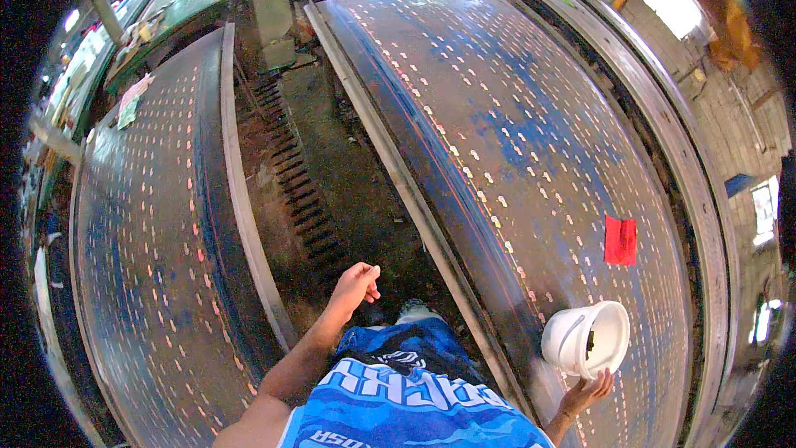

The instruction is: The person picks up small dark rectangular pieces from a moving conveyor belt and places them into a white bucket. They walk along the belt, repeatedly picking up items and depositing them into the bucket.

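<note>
At the lower right, my right hand (589, 394) grips a white plastic bucket (572, 340) by its near rim. The bucket is tilted with its mouth toward the right, and some dark matter shows inside. It is over a long, dark, blue-stained table (572, 191) marked with rows of small pale shapes; whether it touches the surface I cannot tell. My left hand (356, 286) hangs over the aisle in front of my body, fingers curled in. Its palm is hidden, so anything within the fingers cannot be made out.
A red cloth (620, 241) lies on the right table beyond the bucket. Another long patterned table (149, 224) stands to the left, with a pale cloth (133, 99) on its far part. Between them runs a narrow aisle with a dark slatted strip (294, 170). More tables stand farther off.
</note>
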Available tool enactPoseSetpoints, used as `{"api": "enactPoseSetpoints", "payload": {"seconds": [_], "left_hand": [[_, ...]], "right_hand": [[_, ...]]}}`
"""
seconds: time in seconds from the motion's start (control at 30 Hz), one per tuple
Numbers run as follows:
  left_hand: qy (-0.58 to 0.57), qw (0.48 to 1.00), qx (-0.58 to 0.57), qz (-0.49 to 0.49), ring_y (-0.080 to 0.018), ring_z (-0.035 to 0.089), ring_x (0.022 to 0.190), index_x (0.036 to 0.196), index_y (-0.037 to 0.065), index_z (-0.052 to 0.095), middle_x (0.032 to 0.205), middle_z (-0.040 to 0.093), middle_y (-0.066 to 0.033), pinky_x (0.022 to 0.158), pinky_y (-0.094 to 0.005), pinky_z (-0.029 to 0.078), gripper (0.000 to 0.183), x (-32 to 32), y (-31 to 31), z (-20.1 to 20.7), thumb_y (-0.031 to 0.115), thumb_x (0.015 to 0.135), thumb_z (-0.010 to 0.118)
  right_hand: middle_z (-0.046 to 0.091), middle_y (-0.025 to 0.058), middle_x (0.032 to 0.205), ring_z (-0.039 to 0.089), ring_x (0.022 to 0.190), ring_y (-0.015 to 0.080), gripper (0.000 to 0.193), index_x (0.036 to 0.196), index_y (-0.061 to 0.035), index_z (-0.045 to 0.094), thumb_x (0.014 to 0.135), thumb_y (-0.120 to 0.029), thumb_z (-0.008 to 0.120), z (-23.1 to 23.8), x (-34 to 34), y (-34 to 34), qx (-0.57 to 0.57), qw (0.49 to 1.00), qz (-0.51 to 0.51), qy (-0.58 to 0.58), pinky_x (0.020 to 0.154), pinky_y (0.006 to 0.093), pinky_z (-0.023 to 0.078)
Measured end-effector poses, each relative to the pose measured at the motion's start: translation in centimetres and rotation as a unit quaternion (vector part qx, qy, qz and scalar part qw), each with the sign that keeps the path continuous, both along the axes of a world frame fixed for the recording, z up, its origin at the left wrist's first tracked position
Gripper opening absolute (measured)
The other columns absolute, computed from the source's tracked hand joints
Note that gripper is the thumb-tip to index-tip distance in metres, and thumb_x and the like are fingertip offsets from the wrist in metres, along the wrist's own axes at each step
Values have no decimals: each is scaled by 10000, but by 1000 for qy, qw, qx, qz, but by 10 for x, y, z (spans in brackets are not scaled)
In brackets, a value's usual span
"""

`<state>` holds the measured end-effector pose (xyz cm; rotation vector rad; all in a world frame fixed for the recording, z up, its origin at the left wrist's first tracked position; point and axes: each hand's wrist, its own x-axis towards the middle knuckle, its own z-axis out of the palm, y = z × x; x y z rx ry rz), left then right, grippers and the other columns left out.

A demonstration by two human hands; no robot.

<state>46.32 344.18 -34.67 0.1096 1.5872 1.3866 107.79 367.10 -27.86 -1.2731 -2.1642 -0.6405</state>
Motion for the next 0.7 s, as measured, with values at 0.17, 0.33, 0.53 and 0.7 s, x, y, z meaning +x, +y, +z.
{"api": "enactPoseSetpoints", "payload": {"seconds": [0.17,0.33,0.53,0.7], "left_hand": [[-13,996,-4,-89,-160,685,690,1088,64,665,804,671,-27,620,-310,562,312,-40,32,-12,375,1072,645],[56,967,73,-236,-121,670,743,1108,28,675,858,702,-41,648,-295,540,310,-90,65,-1,336,1094,640],[45,983,46,-173,-122,688,760,1121,32,682,854,710,-33,660,-297,555,322,-201,81,-39,351,1086,652],[139,984,-2,-113,-118,687,759,1080,13,692,859,723,-47,686,-297,560,297,-340,94,-1,307,1080,653]], "right_hand": [[579,260,1444,514,1361,498,487,1363,24,565,1014,-278,719,-9,-38,56,-38,998,52,-11,1224,649,310],[675,234,1114,607,1114,444,430,1180,34,663,942,-300,791,50,-223,107,-87,995,-31,-46,1048,580,436],[691,191,1082,635,1059,394,416,1152,4,671,901,-276,848,32,-377,160,-28,999,-4,37,1002,548,447],[702,131,1051,641,1003,384,388,1107,-53,676,949,-387,795,11,-636,219,5,980,193,43,949,534,434]]}}
